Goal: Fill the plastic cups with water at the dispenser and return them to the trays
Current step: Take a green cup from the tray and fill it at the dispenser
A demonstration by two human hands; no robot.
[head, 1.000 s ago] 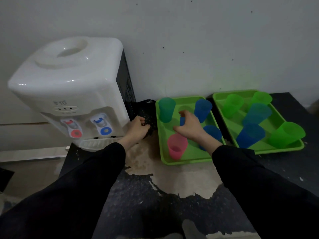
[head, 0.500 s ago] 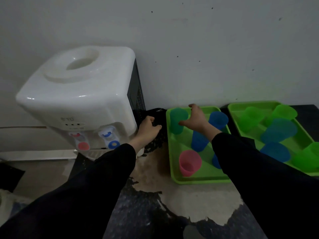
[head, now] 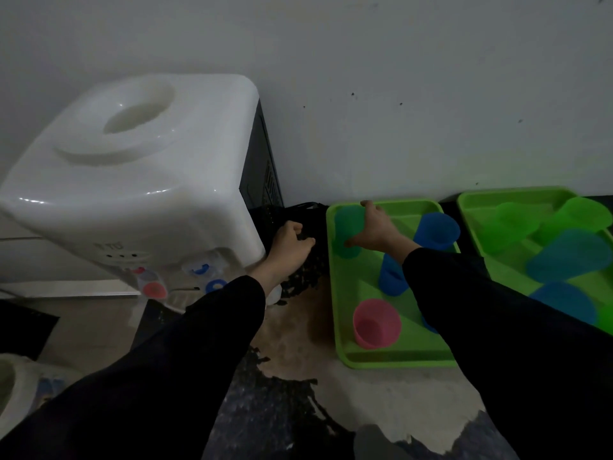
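Teal cup (head: pixel 345 224) stands upright in the back-left corner of the near green tray (head: pixel 398 361), now clamped by the right hand (head: pixel 374 229): fingers (head: pixel 366 204) curl over its far side, thumb low on the near side. Half a second ago that hand was only arriving at the cup; a second ago it sat over the middle blue cup (head: pixel 391 277). Left hand (head: pixel 292 242) has stayed put by the dispenser's dark side panel, fingers curled in on black crumpled material (head: pixel 308 270); cannot tell if it grips or just rests. View has shifted closer and leftward. White dispenser (head: pixel 132 180) is glossy moulded plastic, rounded corners, round recessed well on top, red tap (head: pixel 154 288) and blue tap (head: pixel 215 285) on the front. Cups are translucent tapered plastic: pink cup (head: pixel 376 323) upright at front of the near tray, another blue cup (head: pixel 436 230) at back right. Trays are shallow, rectangular, with raised rims. Far tray (head: pixel 471 207) holds green and blue cups, blurred. Table (head: pixel 298 330) has a dark speckled coating, peeled away in a ragged beige patch.
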